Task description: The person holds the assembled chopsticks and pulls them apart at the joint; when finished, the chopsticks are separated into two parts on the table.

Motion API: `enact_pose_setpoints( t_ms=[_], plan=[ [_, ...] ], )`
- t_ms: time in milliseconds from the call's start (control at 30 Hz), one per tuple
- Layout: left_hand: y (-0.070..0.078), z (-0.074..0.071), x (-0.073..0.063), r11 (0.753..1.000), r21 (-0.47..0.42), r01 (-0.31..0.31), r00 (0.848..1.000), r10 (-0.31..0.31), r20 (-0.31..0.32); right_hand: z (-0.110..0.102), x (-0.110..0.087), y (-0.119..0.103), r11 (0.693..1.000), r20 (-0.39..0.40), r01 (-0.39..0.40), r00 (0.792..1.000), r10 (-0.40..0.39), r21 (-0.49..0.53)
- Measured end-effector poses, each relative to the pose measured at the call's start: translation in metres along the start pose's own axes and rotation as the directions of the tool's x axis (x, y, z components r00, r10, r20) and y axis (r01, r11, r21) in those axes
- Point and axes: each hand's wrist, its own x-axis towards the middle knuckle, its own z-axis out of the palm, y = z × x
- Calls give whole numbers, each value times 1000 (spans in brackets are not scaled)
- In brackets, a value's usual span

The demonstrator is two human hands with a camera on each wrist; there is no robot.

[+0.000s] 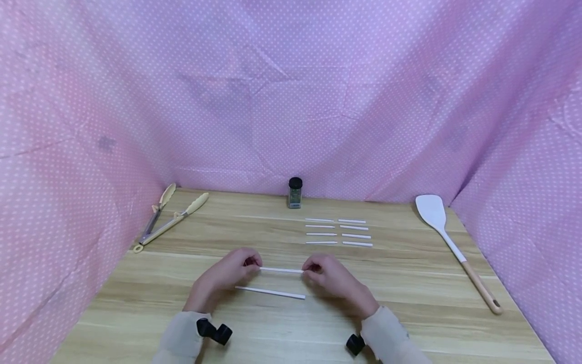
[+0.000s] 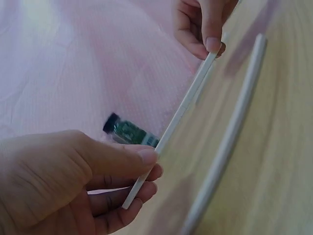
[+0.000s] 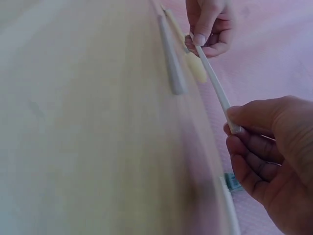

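Both hands hold one thin white stick point(image 1: 281, 270) level above the table, one hand at each end. My left hand point(image 1: 234, 270) pinches its left end between thumb and fingers; in the left wrist view a short piece pokes out past those fingers point(image 2: 149, 193). The right end is pinched by my right hand point(image 1: 332, 277), with the thumb on top. In the left wrist view, a faint line crosses the held stick point(image 2: 183, 108) about midway. On the table just nearer to me lies a second long white stick point(image 1: 270, 292).
Several shorter white sticks point(image 1: 322, 234) lie in two columns beyond the right hand. A black-capped jar point(image 1: 295, 194) stands at the back. Opened tongs point(image 1: 165, 227) lie at left, a white spatula point(image 1: 450, 242) with wooden handle at right. Pink dotted cloth point(image 1: 273, 101) surrounds the wooden table point(image 1: 273, 338).
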Motion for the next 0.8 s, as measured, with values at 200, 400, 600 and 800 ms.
enact_pose_setpoints(
  t_ms=[200,400,600,800],
  plan=[
    [25,-2,14,991,92,-97,995,96,10,-14,2,-4,1000,-43,18,999,-17,22],
    [40,0,26,973,147,-175,983,180,-20,-22,3,-9,999,-108,36,994,-33,26],
    [51,2,34,964,160,-213,975,220,-27,-21,10,-14,992,-131,129,983,-126,13],
    [61,5,41,958,176,-227,972,234,-19,-19,17,-18,991,-115,134,985,-132,11]
  ],
)
